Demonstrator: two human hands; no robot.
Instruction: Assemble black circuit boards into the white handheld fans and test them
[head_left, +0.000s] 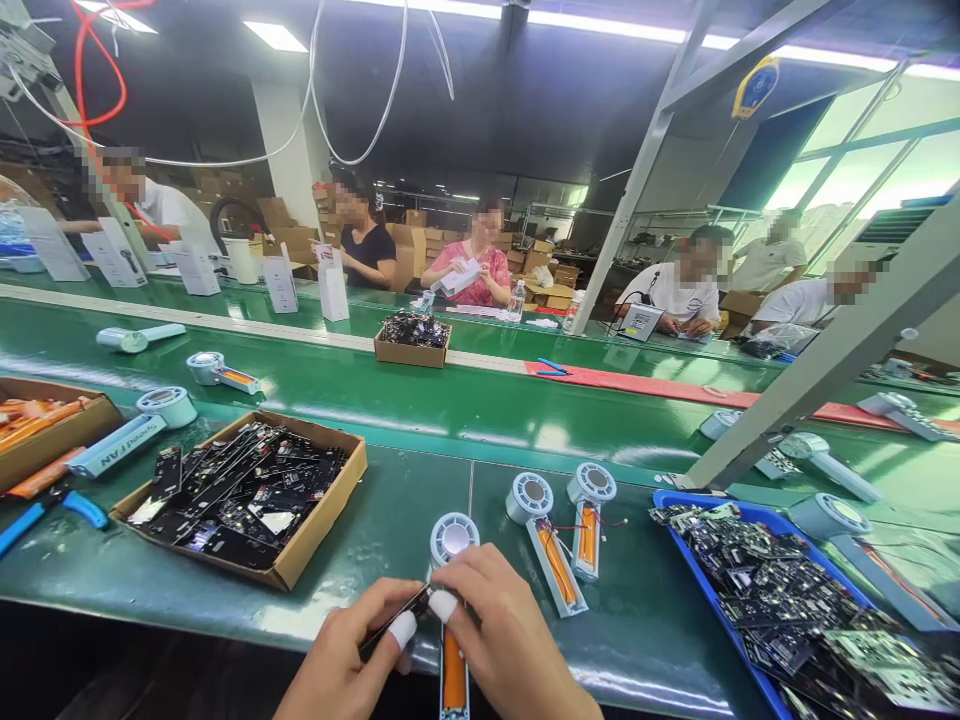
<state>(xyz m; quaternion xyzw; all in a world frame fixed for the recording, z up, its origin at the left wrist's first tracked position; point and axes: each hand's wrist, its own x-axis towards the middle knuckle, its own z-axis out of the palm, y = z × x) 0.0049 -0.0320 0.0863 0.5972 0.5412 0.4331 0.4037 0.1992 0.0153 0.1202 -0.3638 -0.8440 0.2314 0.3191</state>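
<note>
Both my hands meet at the near edge of the green bench. My left hand (352, 655) pinches a thin black circuit strip (394, 622) between thumb and a fingertip wearing a white cot. My right hand (499, 640) pinches the strip's other end and rests over an open fan handle half (454, 640) with an orange battery and a round white head. Two more open fan halves (559, 535) with orange batteries lie just right of it.
A cardboard box (300, 555) of black circuit boards sits on the left, a blue tray (720, 600) of boards on the right. Blue-handled pliers (52, 510) and a box of orange batteries (45, 425) lie far left. Several people sit beyond the green conveyor (465, 400). A slanted metal post (810, 390) rises right.
</note>
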